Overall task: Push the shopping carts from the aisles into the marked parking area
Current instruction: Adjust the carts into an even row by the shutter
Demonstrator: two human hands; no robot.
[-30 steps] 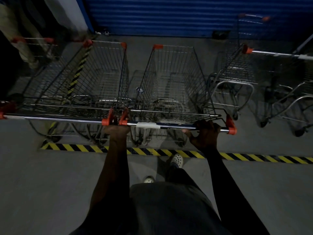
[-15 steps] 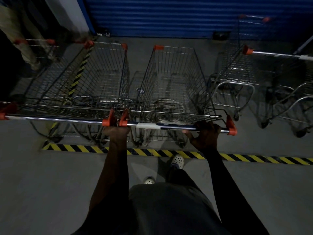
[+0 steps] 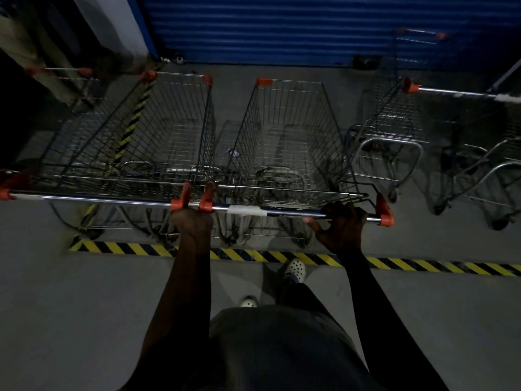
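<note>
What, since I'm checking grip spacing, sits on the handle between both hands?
Only white tape wrapped round the handle, otherwise bare, between left hand and right hand; head view shows it.

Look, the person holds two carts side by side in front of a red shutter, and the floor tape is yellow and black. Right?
No: the head view shows a blue shutter, not a red one. The rest holds: left hand and right hand hold the left cart and right cart side by side, and the floor tape is yellow and black.
</note>
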